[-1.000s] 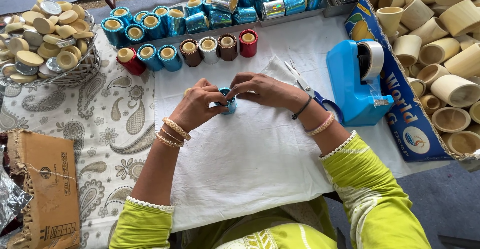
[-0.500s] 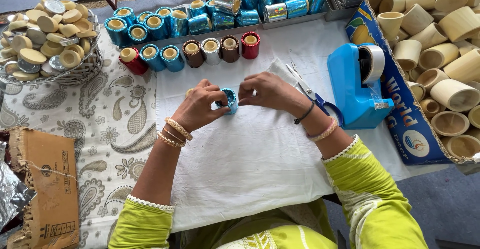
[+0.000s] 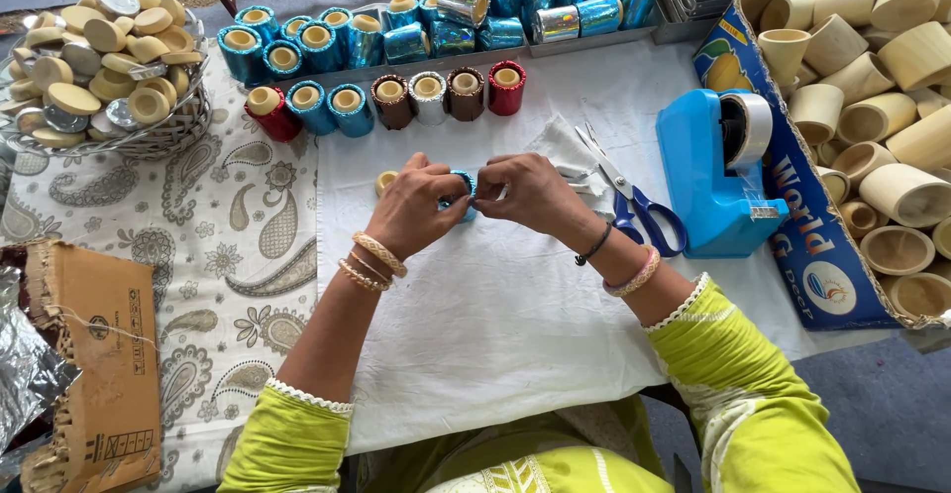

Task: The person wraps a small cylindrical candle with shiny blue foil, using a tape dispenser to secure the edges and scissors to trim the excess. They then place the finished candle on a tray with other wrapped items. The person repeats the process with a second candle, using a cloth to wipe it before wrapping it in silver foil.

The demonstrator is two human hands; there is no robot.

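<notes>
Spreading over the table, the white cloth (image 3: 495, 325) runs under both arms. Left hand (image 3: 416, 206) and right hand (image 3: 530, 191) pinch a blue foil cup (image 3: 462, 194) between closed fingers, mostly hiding it.

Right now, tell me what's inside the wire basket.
The wire basket holds a heap of round tan lids, with a few silvery lids among them. Whatever lies beneath the top layer is covered.
</notes>
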